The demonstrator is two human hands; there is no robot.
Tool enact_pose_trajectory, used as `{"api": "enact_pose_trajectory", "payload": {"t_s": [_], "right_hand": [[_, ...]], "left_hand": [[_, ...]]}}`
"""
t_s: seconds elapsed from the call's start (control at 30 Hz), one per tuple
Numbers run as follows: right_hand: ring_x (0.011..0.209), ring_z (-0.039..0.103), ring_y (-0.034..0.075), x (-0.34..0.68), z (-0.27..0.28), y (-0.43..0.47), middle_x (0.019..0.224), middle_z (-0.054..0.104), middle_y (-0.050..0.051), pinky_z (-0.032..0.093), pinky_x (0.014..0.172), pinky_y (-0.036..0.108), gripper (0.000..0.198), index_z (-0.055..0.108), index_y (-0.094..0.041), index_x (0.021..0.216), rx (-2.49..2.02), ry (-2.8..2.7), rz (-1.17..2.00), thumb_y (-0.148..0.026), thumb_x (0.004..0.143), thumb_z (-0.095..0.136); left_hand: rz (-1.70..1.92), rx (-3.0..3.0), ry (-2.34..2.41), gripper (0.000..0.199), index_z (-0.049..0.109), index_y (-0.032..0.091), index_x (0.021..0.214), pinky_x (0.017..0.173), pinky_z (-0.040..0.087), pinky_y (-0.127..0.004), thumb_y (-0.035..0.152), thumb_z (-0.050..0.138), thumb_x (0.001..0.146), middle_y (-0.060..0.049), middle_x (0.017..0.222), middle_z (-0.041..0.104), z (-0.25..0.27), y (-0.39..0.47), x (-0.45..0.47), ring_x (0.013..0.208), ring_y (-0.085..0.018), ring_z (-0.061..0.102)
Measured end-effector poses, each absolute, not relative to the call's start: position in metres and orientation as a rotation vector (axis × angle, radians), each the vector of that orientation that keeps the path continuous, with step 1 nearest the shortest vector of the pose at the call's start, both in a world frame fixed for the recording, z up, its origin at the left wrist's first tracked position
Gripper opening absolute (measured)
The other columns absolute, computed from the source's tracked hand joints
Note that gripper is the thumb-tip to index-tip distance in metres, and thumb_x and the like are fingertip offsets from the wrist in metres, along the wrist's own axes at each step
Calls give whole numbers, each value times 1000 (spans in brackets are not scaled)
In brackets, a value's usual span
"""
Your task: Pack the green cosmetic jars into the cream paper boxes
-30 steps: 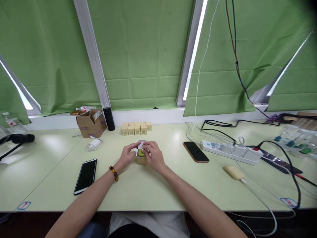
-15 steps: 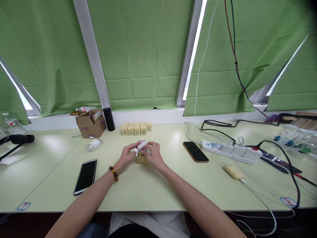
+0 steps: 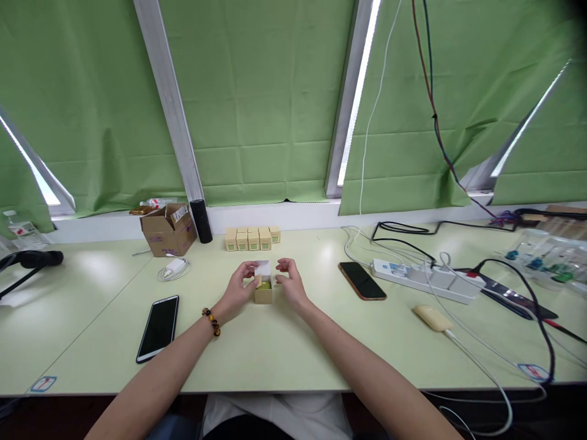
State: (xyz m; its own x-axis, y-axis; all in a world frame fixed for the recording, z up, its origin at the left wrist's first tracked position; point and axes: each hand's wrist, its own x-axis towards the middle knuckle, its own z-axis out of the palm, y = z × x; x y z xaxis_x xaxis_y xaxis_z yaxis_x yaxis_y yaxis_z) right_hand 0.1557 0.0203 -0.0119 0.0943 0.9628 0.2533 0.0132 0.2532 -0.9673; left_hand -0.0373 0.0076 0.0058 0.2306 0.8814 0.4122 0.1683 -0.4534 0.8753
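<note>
A small yellowish-brown cardboard box (image 3: pixel 263 297) stands on the table before me with its top open. Its raised lid (image 3: pixel 263 269) shows a pale inside, and something yellow-green (image 3: pixel 265 285) lies in it; its kind is too small to make out. At the box's left side, my left hand (image 3: pixel 240 288) pinches the side flap with thumb and fingers. My right hand (image 3: pixel 292 286) is just off the right side, fingers curved and apart, holding nothing. Farther back, several similar small boxes (image 3: pixel 247 239) stand in a row.
Phones lie on the left (image 3: pixel 158 327) and right (image 3: pixel 362 281). A brown carton (image 3: pixel 169 231), black cylinder (image 3: pixel 200 220) and white charger (image 3: pixel 175 266) occupy the back left. To the right are a power strip (image 3: pixel 424 281), tangled cables and a cream-coloured case (image 3: pixel 432 318).
My right hand has drawn out of the box opening to the right, and its fingers have spread. The yellow-green contents show more clearly. My left hand stays at the box's left side.
</note>
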Motion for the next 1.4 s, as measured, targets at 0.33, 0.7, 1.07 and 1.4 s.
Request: {"api": "enact_pose_trajectory", "payload": {"t_s": [0.33,0.7,1.07,1.4], "right_hand": [[121,49,29,150,-13,14,115,55,6,49,93,44,58,43,-29,126,-1133,-1450,929,-38,74,66],[120,49,30,149,-17,13,116,56,9,52,88,44,53,46,-28,129,-1148,-1568,791,-34,79,64],[114,52,28,150,1,-2,111,63,8,53,84,42,28,62,-27,101,-950,-1601,566,-14,78,50],[103,55,27,155,3,-7,100,59,7,51,86,43,15,64,-26,95,-861,-1791,371,-19,83,60]], "left_hand": [[1207,1710,981,52,32,28,130,95,43,-37,23,62,88,-5,115,58,-2,11,-34,106,-19,56],[1264,1892,1014,19,53,24,108,96,40,-35,21,58,90,-5,113,57,4,4,-34,107,-20,54],[1280,1939,1028,4,59,21,88,95,42,-35,24,61,86,-6,109,60,7,4,-36,103,-21,57],[1284,1961,977,4,61,20,89,94,46,-36,21,61,85,-7,107,58,8,8,-40,102,-22,58]]}}
